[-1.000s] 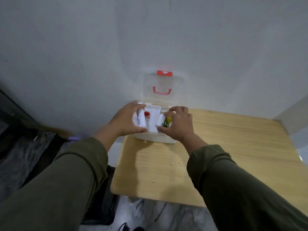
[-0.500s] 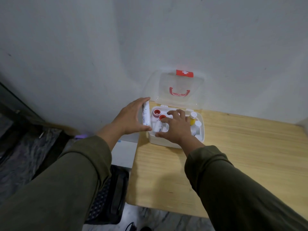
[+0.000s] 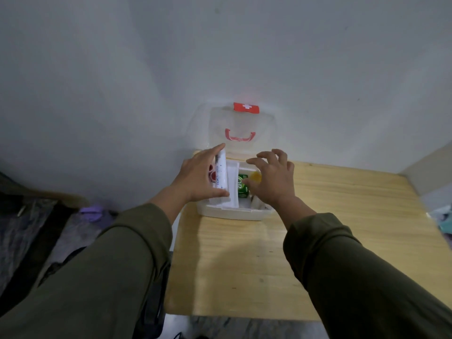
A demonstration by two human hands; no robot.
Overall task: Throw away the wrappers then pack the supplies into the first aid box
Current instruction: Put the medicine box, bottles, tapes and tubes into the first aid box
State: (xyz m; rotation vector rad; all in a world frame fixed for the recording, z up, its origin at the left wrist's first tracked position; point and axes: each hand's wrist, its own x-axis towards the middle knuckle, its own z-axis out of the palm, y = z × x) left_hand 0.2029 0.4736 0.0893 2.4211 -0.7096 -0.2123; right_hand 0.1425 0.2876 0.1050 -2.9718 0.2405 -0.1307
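Observation:
The white first aid box [image 3: 232,213] sits at the table's far left corner against the wall, its clear lid [image 3: 241,129] with a red handle and red clasp standing upright. My left hand [image 3: 199,176] grips a white tube [image 3: 220,171] lengthways over the box's left side. My right hand [image 3: 271,178] hovers over the right side with fingers spread, holding nothing. Inside the box I see a green packet [image 3: 242,185], a red-capped bottle [image 3: 212,176], a yellow item [image 3: 255,177] and a white divider [image 3: 232,182].
The wooden table [image 3: 305,253] stretches right and toward me. A grey wall rises directly behind the box. Dark bags and a purple object [image 3: 91,211] lie on the floor to the left. Some cloth [image 3: 444,221] shows at the right edge.
My right hand has lifted off the items in the box and spread its fingers. The left hand still holds the white tube at the box's left side. The camera view shifted.

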